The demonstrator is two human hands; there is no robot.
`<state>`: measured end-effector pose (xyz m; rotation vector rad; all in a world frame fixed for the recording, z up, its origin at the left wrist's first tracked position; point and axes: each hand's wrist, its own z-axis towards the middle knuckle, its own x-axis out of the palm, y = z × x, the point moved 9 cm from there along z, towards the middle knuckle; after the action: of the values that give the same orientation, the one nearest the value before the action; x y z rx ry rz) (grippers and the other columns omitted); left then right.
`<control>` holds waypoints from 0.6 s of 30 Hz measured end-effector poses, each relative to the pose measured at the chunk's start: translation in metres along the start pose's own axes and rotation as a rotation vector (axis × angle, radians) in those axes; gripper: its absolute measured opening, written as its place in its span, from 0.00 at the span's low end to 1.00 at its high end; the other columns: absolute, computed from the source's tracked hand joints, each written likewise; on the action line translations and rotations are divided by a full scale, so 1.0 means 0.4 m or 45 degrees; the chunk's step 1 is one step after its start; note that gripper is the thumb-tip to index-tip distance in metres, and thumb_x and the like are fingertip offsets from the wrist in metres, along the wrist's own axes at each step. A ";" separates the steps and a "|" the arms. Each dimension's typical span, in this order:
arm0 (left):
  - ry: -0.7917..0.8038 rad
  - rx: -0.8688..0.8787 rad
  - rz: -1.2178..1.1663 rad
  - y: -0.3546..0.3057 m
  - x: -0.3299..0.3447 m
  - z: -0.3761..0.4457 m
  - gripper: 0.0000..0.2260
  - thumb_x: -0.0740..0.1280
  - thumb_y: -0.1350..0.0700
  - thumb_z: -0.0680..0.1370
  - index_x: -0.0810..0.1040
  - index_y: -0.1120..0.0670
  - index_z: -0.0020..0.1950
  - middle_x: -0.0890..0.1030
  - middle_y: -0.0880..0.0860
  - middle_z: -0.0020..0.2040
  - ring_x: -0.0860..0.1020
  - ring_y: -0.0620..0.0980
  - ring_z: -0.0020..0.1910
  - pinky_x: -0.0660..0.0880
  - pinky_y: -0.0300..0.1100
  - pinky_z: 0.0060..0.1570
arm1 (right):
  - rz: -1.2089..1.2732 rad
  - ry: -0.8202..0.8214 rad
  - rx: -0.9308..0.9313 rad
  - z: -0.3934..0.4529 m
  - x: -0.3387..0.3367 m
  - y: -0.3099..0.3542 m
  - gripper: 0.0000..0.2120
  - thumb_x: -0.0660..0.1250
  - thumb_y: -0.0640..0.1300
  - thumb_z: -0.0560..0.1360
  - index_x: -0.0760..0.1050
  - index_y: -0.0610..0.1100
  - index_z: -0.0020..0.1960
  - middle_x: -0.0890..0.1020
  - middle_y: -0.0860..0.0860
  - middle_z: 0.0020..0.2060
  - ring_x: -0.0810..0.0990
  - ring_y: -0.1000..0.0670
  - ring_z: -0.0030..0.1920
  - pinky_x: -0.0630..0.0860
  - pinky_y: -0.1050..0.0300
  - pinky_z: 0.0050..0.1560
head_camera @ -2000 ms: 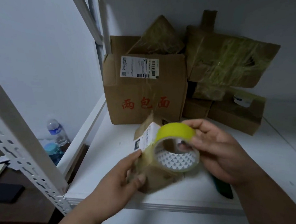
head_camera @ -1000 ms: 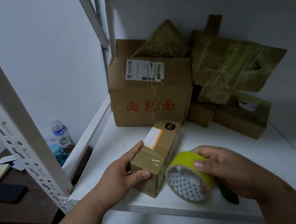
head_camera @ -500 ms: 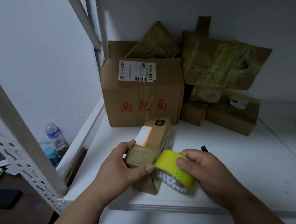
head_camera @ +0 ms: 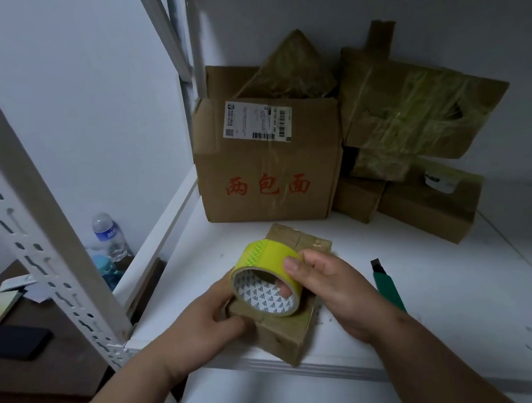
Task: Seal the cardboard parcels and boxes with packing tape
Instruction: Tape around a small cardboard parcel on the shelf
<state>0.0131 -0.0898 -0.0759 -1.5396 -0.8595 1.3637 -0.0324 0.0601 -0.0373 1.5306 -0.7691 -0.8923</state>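
Note:
A small taped cardboard parcel (head_camera: 284,336) lies on the white shelf (head_camera: 447,307) near its front edge. My left hand (head_camera: 205,324) grips the parcel's near left side. My right hand (head_camera: 328,286) holds a yellow roll of packing tape (head_camera: 264,266) just above the parcel, thumb on the rim and fingers through the core. The roll's open core faces me. Part of the parcel's top is hidden behind the roll and my hands.
A big cardboard box with red characters (head_camera: 268,168) and several taped parcels (head_camera: 412,115) are stacked at the shelf's back. A green box cutter (head_camera: 388,283) lies right of my right hand. A slotted white upright (head_camera: 43,229) stands left; water bottles (head_camera: 108,236) sit beyond it.
The parcel was turned, so its white label no longer shows. The tape roll was lifted from the parcel's near end to above its top. The box cutter is now uncovered.

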 end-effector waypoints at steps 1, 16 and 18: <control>0.006 -0.004 0.076 0.007 0.000 0.001 0.18 0.71 0.55 0.72 0.78 0.34 0.56 0.81 0.34 0.52 0.77 0.35 0.54 0.70 0.30 0.53 | -0.024 -0.009 0.003 0.001 0.002 0.002 0.26 0.68 0.63 0.72 0.79 0.39 0.50 0.84 0.48 0.40 0.83 0.50 0.44 0.78 0.53 0.49; 0.000 0.035 0.849 0.039 -0.029 0.017 0.43 0.51 0.15 0.59 0.47 0.26 0.72 0.54 0.26 0.68 0.55 0.41 0.77 0.52 0.47 0.77 | 0.180 0.074 0.019 -0.069 -0.095 0.014 0.22 0.79 0.61 0.58 0.81 0.44 0.38 0.81 0.43 0.35 0.79 0.48 0.36 0.74 0.57 0.39; -0.015 0.043 0.869 0.038 -0.032 0.020 0.42 0.51 0.15 0.58 0.47 0.25 0.71 0.52 0.26 0.68 0.54 0.41 0.78 0.51 0.46 0.77 | 0.137 0.069 0.076 -0.086 -0.121 0.008 0.21 0.78 0.59 0.58 0.80 0.42 0.38 0.79 0.42 0.33 0.78 0.47 0.34 0.73 0.57 0.35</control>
<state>0.0026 -0.1057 -0.0851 -1.8877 -0.3065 1.8452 -0.0266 0.1182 -0.0262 1.5445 -0.8371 -0.7518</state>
